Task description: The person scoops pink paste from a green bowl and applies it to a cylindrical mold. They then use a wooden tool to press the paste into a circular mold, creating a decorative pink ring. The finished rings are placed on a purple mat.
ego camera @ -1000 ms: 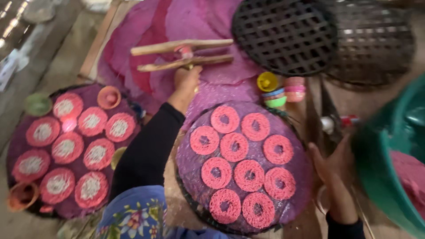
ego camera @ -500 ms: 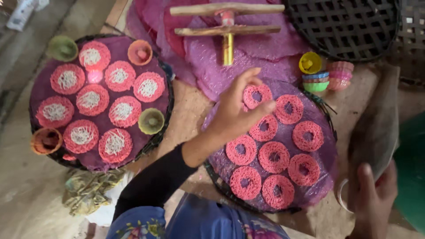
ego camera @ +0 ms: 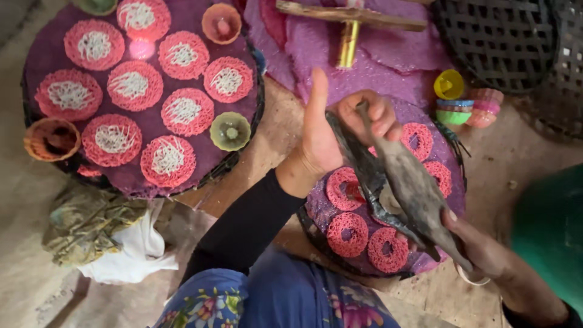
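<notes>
Left round tray [ego camera: 42,54]: woven, lined with purple cloth, it lies on the floor at upper left and carries nine pink noodle rounds [ego camera: 182,112] with pale centres, plus small cups at its rim.
Near round tray [ego camera: 446,206]: lined the same way, it lies below the hands with all-pink noodle rounds [ego camera: 347,234], several of them hidden by the pouch.
Green tub [ego camera: 549,234]: it stands at the right edge, blurred.
Dark woven basket [ego camera: 498,36]: it sits at upper right, beyond the trays.
Dark pouch [ego camera: 404,188]: long, soiled and limp, it hangs slantwise over the near tray between the two hands.
Left hand [ego camera: 340,130]: its fingers curl round the pouch's upper end and the thumb points straight up.
Right hand [ego camera: 483,249]: it closes on the pouch's lower end, thumb on top.
Cloth bundle [ego camera: 103,234]: olive and white, it lies crumpled beside the left tray.
Stacked small cups [ego camera: 464,100]: yellow, green and pink, they stand just beyond the near tray.
</notes>
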